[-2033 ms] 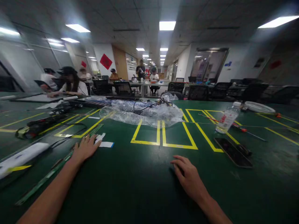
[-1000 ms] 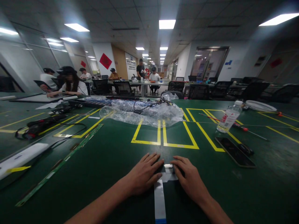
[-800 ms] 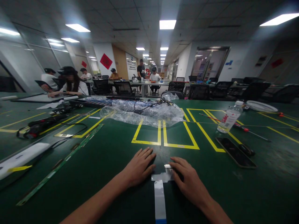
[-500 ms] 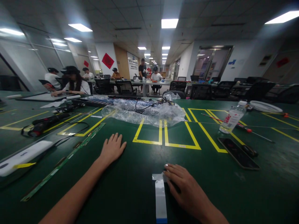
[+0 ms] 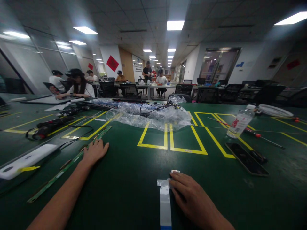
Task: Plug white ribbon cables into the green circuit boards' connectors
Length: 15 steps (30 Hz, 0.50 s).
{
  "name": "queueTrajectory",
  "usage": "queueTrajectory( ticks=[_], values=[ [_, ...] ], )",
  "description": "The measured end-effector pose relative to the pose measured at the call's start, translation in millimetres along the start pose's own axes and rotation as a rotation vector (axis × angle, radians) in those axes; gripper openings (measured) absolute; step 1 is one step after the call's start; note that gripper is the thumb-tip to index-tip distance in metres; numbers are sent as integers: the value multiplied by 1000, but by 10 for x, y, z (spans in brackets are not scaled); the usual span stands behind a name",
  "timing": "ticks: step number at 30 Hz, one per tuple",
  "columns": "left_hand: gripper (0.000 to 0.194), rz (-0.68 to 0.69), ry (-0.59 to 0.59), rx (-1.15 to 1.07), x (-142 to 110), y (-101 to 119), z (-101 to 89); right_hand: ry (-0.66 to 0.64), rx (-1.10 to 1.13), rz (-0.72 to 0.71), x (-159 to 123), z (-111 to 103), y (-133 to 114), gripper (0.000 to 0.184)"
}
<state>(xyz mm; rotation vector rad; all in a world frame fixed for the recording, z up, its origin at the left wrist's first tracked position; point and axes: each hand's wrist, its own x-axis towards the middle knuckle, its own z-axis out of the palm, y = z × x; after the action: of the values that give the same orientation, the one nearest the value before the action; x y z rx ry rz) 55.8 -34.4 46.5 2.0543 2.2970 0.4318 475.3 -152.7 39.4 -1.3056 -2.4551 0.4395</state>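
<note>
My left hand (image 5: 94, 152) lies with fingers spread over a long, narrow green circuit board strip (image 5: 57, 175). Its fingertips cover part of the strip's far half; whether they grip it is hidden. On the right, my right hand (image 5: 189, 191) rests low on the table, fingers side by side and thumb apart below them. A small whitish, shiny piece (image 5: 176, 171) shows just past its fingertips. Beside the thumb, a pale strip of tape (image 5: 165, 204) with a short crosspiece lies on the tabletop, blue at its near end.
Crumpled clear plastic wrap (image 5: 153, 116) with black cables lies ahead. To the right are a bottle (image 5: 241, 123), a phone (image 5: 247, 159) and a screwdriver (image 5: 258, 135). A white device (image 5: 26, 161) and a black tool (image 5: 48, 127) sit left. Co-workers sit beyond.
My left hand has moved left from the bare tabletop onto the circuit board strip. The right hand stays almost in place; more of the small whitish piece shows at its fingertips.
</note>
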Motion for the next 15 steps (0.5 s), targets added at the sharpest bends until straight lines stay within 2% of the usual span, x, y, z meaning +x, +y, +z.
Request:
queueTrajectory(
  ticks=[4, 7, 9, 11, 15],
  values=[
    [36, -79, -11, 78, 84, -1, 65, -12, -7, -1, -1, 6, 6, 40],
    [43, -36, -79, 105, 130, 132, 181, -2, 0, -4, 0, 3, 7, 40],
    [52, 68, -145, 99, 100, 329, 282, 8, 16, -8, -1, -2, 3, 40],
    [58, 237, -209, 70, -7, 611, 375, 17, 28, -13, 0, -3, -6, 41],
    [59, 616, -310, -24, -395, 1252, 460, 21, 2, -17, 5, 14, -36, 43]
  ],
)
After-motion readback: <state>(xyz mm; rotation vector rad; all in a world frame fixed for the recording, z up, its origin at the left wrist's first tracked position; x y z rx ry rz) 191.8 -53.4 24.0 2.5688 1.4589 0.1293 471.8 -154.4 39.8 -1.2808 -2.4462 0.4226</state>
